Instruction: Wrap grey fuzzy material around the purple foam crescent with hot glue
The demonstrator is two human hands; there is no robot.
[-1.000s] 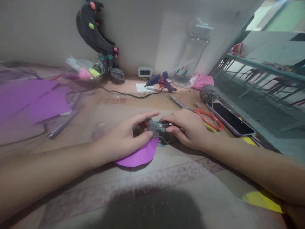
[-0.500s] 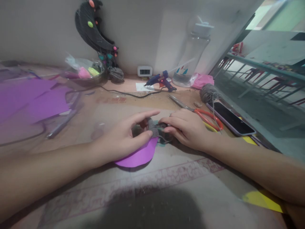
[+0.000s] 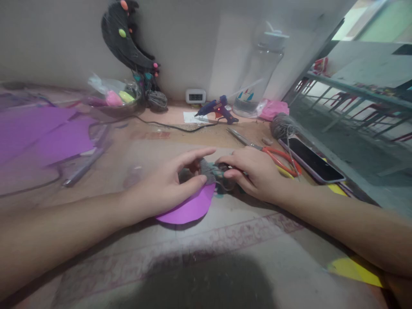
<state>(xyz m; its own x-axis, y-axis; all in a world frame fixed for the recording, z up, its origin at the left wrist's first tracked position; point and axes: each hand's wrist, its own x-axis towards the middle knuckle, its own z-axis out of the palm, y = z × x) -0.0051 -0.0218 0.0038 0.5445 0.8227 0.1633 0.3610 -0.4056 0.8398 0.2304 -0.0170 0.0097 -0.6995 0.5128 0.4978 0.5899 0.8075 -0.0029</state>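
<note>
Both forearms come in low over the brown work surface [image 3: 244,262] and meet at the far edge of a rounded piece of purple foam sheet [image 3: 189,209], which lies flat.

The left hand [image 3: 167,186] rests partly on that purple piece, palm turned inward. Its forefinger is stretched out straight and points right, while the thumb presses against a small grey yarn-wrapped bundle [image 3: 208,171]. The other fingers are curled behind the bundle and mostly hidden, so the hand is closed on it in a loose pinch.

The right hand [image 3: 257,171] comes from the other side with its knuckles up and its fingers bent. Thumb and forefinger nip the right end of the same bundle, where a bit of teal shows. The bundle sits just past the purple piece's far rim, held between the two hands.

Right of the purple piece, just behind the right hand, lie orange-handled metal scissors [image 3: 280,158]. Beyond them are a dark smartphone [image 3: 310,161] and a ball of grey yarn [image 3: 281,125]. Well behind the purple piece, by the wall, stands a blue hot-glue gun [image 3: 217,109]. Far to its left lie loose purple sheets [image 3: 48,137].
</note>
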